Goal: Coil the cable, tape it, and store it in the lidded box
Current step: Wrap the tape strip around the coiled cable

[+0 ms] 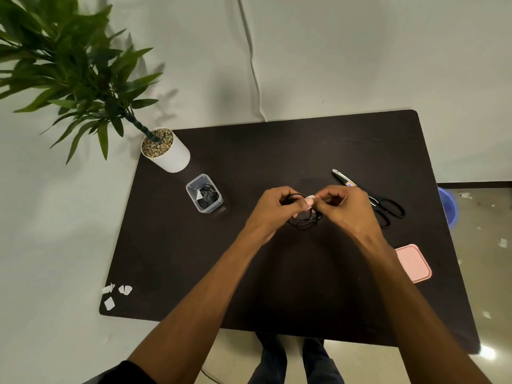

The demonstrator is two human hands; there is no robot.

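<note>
Left hand (277,206) pinches the thin black coiled cable (303,217), right hand (343,206) fingers closed on the small white tape strip (309,201), just left of the black-handled scissors (385,206); loose grip risks the coil springing open or tape sticking to itself.

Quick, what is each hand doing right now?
Left hand: closed, holding the coiled black cable.
Right hand: closed, pinching the small white piece of tape onto the coil.

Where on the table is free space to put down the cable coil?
Bare: the near middle of the table, between paper scraps and pink lid; also the far strip behind the hands. Crowded: around the scissors and the box.
</note>
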